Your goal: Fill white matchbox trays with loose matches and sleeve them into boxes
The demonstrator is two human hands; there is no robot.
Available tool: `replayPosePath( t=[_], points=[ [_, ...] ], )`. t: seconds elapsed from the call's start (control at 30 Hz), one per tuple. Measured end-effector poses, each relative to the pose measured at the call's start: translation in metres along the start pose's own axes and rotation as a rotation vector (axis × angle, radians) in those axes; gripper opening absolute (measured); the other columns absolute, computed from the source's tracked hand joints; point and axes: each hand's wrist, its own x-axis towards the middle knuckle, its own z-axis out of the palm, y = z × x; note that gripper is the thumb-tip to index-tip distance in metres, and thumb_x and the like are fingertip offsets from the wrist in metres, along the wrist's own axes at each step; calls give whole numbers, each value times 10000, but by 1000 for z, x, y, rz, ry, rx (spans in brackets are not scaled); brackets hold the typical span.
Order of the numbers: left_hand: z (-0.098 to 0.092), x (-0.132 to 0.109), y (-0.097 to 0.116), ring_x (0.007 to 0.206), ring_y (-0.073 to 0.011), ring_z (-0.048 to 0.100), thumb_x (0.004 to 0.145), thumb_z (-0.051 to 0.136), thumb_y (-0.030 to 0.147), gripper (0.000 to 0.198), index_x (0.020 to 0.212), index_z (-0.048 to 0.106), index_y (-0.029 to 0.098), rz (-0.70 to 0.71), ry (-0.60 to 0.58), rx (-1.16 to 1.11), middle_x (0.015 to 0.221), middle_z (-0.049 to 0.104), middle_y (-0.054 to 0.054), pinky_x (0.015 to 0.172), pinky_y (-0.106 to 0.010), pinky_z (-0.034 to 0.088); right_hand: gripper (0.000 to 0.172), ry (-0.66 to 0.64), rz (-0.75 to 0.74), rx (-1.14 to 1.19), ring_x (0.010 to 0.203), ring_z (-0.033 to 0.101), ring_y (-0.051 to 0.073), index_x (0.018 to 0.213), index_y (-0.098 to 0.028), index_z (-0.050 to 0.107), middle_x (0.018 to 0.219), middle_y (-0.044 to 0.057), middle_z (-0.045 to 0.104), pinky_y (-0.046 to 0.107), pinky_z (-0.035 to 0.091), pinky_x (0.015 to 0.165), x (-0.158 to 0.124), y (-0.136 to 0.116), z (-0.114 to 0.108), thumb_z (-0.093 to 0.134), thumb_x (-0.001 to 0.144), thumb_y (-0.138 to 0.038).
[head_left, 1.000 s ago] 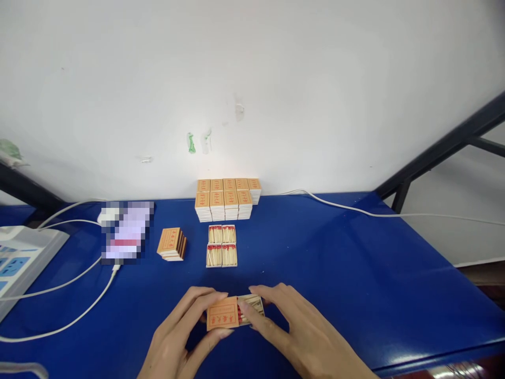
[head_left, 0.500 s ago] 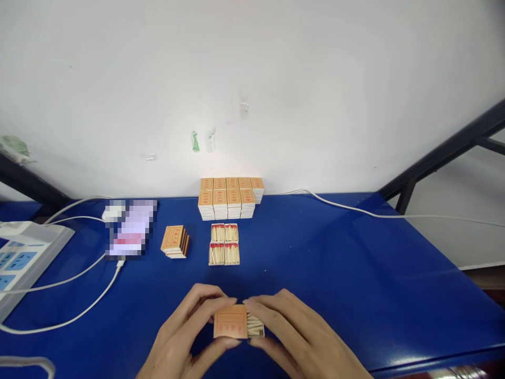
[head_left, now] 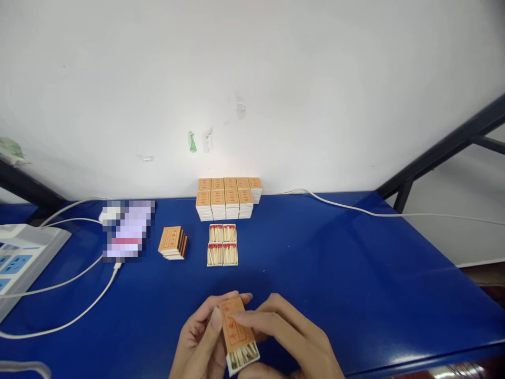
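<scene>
An orange matchbox (head_left: pixel 239 331), its white tray of matches partly slid out toward me, is tilted between my hands at the bottom centre. My left hand (head_left: pixel 203 339) grips its left side, thumb on the sleeve. My right hand (head_left: pixel 294 337) touches the sleeve's face with a fingertip, and its thumb lies by the tray's lower end. Beyond the hands sit several open trays (head_left: pixel 223 254) of red-tipped matches. Left of these is a small stack of orange sleeves or boxes (head_left: pixel 171 239). Several piled matchboxes (head_left: pixel 224 199) stand at the wall.
A blue table (head_left: pixel 335 273) carries everything. At the left are a blurred phone (head_left: pixel 132 226), a white power strip (head_left: pixel 35 247) and white cables (head_left: pixel 84 316). Another cable (head_left: pixel 355 210) runs along the back right. Dark metal bars (head_left: pixel 442 147) flank the table.
The held matchbox has turned from lying sideways to having its open tray end toward me. My left hand has moved right, and my right hand has shifted its fingers onto the sleeve's face.
</scene>
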Motion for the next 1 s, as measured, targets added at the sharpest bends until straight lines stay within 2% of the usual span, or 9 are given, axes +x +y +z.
replayPosePath(
  t=[0.17,0.3,0.37,0.43,0.53,0.6,0.8,0.9,1.0],
  points=[
    [-2,3,-9,1111,-326,833,931,875,586,468,1223,890,220,18,-70,36,1229,865,-167,1004,-413,635,402,32,32,-79,810,720,158,1333,-302,768,958,5,682,271,675,787,10,0,-6,873,975,-451],
    [-6,3,-14,1114,-340,833,937,870,585,507,1314,866,246,-16,-83,10,1193,868,-151,1032,-470,636,499,73,22,-124,940,757,184,1386,-301,745,1131,51,683,281,695,840,13,3,-7,893,948,-487],
    [-6,2,-15,1067,-318,835,931,883,568,514,1330,860,245,-20,-79,-5,1158,868,-142,996,-450,647,547,49,-10,-130,1068,772,205,1431,-302,717,1269,80,693,283,696,905,13,4,-8,889,950,-498],
    [-5,1,-14,944,-250,828,927,896,548,518,1356,847,262,-28,-72,-21,1079,866,-110,891,-365,653,543,2,-34,-133,1143,775,209,1456,-296,695,1379,100,700,279,688,957,13,5,-10,865,977,-486],
    [-3,1,-13,775,-117,754,904,930,526,561,1414,810,325,-37,-60,-39,964,837,-33,724,-200,578,504,-71,-15,-117,1172,789,207,1469,-315,689,1390,84,740,286,678,1011,12,5,-16,833,1010,-462],
    [-1,2,-14,802,-105,757,888,946,523,595,1434,795,340,-31,-55,-44,967,837,-22,733,-175,562,494,-109,12,-90,1212,788,225,1479,-349,689,1379,66,768,310,678,1036,12,4,-20,821,1018,-464],
    [-4,4,-22,1176,-337,818,918,894,576,618,1433,802,248,-19,-94,-25,1151,874,-143,1033,-446,634,446,-182,91,3,1241,774,214,1452,-362,698,1374,37,793,304,665,1057,15,2,-26,815,1028,-433],
    [-5,3,-21,1229,-369,803,931,888,551,576,1392,821,214,-12,-68,-29,1154,874,-153,1065,-483,630,450,-156,101,15,1281,760,216,1462,-385,676,1402,20,786,309,645,1093,14,2,-24,810,1034,-417],
    [-4,2,-17,1243,-362,804,941,883,534,540,1374,827,216,6,-44,-26,1179,876,-146,1075,-462,628,545,-116,87,62,1188,780,204,1499,-385,647,1409,23,776,289,661,1026,14,4,-22,856,997,-404]
  ],
)
